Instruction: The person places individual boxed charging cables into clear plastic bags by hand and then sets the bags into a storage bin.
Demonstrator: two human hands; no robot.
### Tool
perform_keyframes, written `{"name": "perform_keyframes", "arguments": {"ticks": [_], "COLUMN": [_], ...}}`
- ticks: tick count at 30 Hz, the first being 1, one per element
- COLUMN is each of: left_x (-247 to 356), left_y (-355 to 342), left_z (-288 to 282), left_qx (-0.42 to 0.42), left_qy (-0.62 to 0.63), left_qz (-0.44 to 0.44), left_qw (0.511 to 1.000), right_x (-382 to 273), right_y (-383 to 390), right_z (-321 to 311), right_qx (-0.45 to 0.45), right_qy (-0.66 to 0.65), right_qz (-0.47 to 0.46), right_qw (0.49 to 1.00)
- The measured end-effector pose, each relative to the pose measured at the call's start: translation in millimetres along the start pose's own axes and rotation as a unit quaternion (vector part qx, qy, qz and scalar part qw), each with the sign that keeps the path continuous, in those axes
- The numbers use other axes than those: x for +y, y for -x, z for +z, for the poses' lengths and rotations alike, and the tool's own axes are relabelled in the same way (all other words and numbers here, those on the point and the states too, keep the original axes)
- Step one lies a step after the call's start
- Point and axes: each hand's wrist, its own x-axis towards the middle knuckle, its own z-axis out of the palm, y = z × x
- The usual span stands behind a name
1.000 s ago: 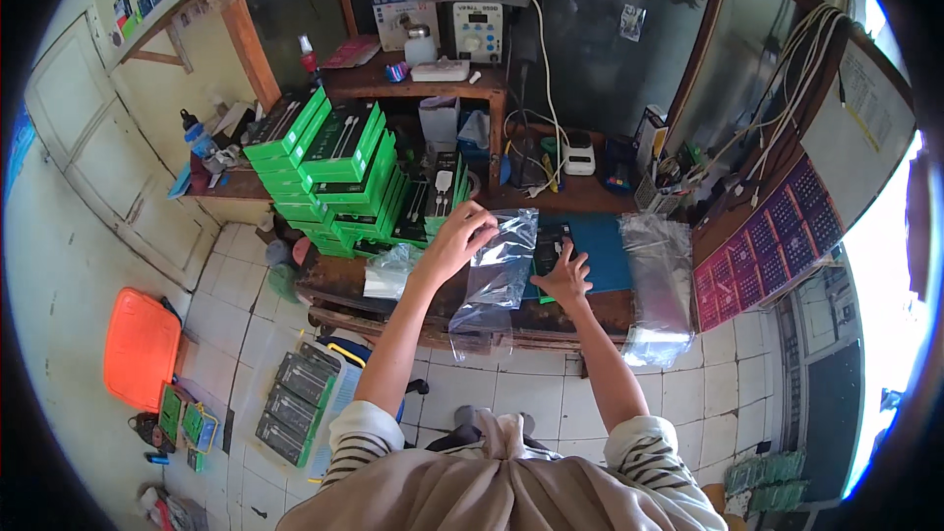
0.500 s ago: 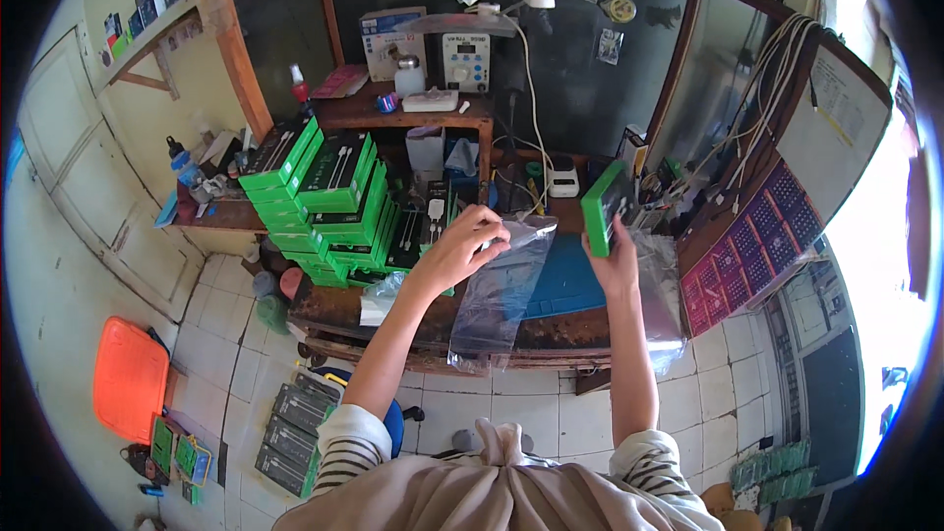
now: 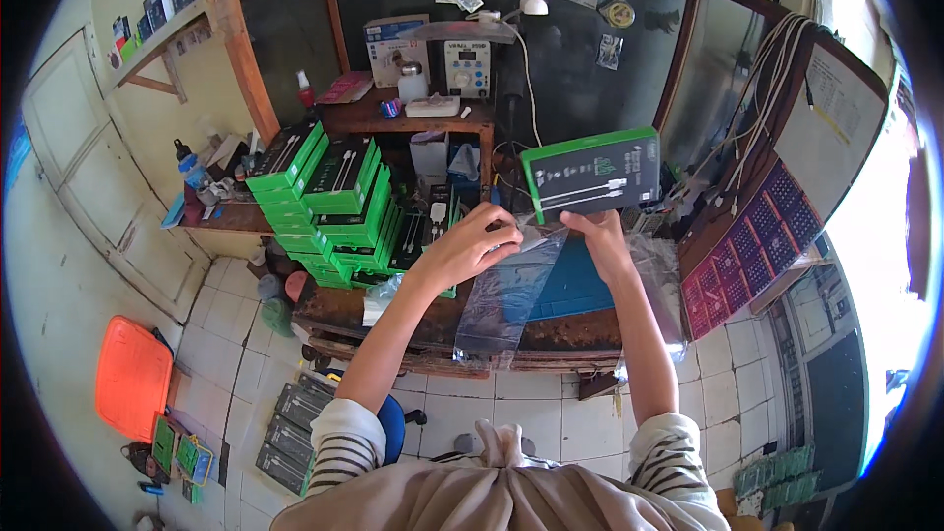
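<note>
A black and green cable box (image 3: 595,175), its front printed with a white cable, is gripped at the lower edge by my right hand (image 3: 602,241). The box stands nearly upright over the desk. My left hand (image 3: 472,248) pinches the top of a clear plastic bag (image 3: 503,303), which hangs down over the desk's front edge. The box's lower left corner is close to the bag's top; whether they touch I cannot tell. Behind the bag lies a blue mat (image 3: 572,285). Stacked green and black boxes (image 3: 339,177) stand left of my left hand.
More clear plastic (image 3: 651,285) lies at the desk's right side. A small shelf (image 3: 393,122) at the back carries a white device (image 3: 467,69). Cables (image 3: 762,88) hang at the right. On the floor are dark boxes (image 3: 295,423) and an orange lid (image 3: 133,377).
My right hand has turned the cable box from edge-on to face-on and brought it left, closer to the bag's top. The left hand keeps its pinch, having shifted slightly.
</note>
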Motion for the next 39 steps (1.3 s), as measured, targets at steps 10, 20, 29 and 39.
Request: {"name": "perform_keyframes", "arguments": {"ticks": [10, 20, 29, 39], "left_x": [-1, -9, -17, -15], "left_y": [6, 26, 30, 35], "left_z": [-12, -4, 1, 2], "left_qx": [0.018, 0.027, -0.009, -0.045], "left_qy": [-0.056, -0.081, -0.126, -0.169], "left_qz": [-0.007, 0.000, 0.027, 0.029], "left_qw": [0.998, 0.996, 0.992, 0.984], "right_x": [3, 5, 5, -3], "right_y": [8, 17, 7, 8], "right_z": [-18, -34, -38, -31], "right_qx": [-0.154, -0.189, -0.225, -0.235], "right_qy": [0.072, 0.242, 0.340, 0.375], "right_qz": [0.057, 0.042, 0.024, 0.046], "right_qw": [0.984, 0.951, 0.913, 0.896]}}
